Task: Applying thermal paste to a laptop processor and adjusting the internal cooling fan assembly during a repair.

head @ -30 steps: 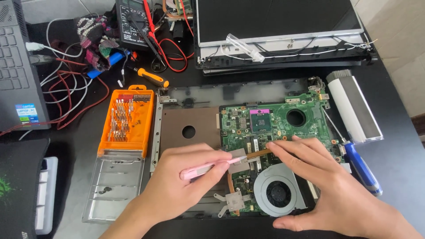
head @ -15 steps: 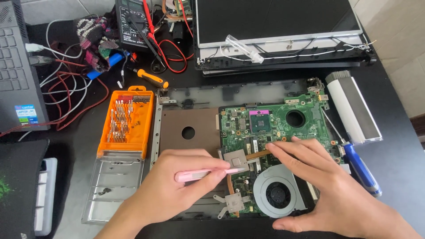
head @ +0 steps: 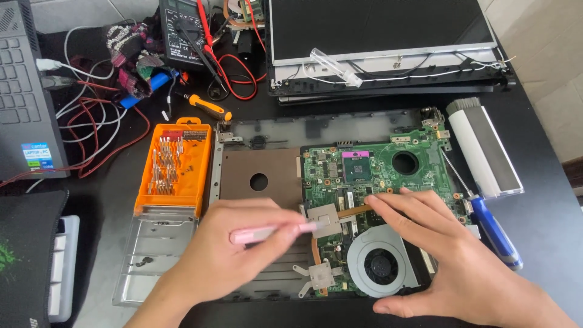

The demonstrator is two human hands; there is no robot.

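While the left hand (head: 225,258) grips a slim pink tool (head: 273,231) and rests its tip on the square metal plate (head: 323,219) of a cooling assembly, the right hand (head: 452,255) lies open and flat over the green circuit board (head: 376,176), holding nothing, its fingertips (head: 371,199) pressing the copper pipe (head: 355,212) that runs from that plate. The board sits in an opened laptop base at the middle of the black bench (head: 546,212), with the round fan (head: 381,262) at its near edge, just beside the right hand.

By the look of it, the work goes best with the tool kept low and nearly level against the plate, the pipe steadied lightly so that the board does not flex, and the tip kept off the small parts around the plate.

Room is tight. An orange bit case (head: 175,167) with its clear lid lies just left of the base, near the left forearm. A blue-handled screwdriver (head: 492,229) and a white roller (head: 483,146) lie close on the right. A detached screen panel (head: 379,27) closes the far side, with a multimeter (head: 182,30) and red leads to its left. The freest bench is the bare strip at the far right edge.
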